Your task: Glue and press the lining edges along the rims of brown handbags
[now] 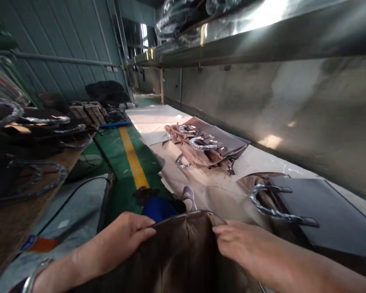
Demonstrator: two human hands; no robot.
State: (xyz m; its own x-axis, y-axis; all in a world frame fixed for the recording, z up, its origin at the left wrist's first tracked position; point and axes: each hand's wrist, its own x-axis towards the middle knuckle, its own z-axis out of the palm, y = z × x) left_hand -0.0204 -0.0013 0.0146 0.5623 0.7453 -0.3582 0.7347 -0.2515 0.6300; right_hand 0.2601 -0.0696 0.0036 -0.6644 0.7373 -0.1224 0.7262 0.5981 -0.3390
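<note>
My left hand [122,236] grips the top left edge of a dark brown leather bag [183,256] held up in front of me, fingers curled over its rim. On the top right edge of the same bag, my right hand [240,244] pinches the rim. A bracelet shows on my left wrist. Just right of my hands, a dark grey handbag [320,211] with a plastic-wrapped handle lies flat on the paper-covered table [262,158].
Farther along the table lies a pile of grey and tan handbags [207,144] with wrapped handles. A metal shelf [262,36] runs overhead on the right. Left is a wooden bench [27,179] with wrapped handles and dark bags. Between them, a green floor with a yellow line [134,158].
</note>
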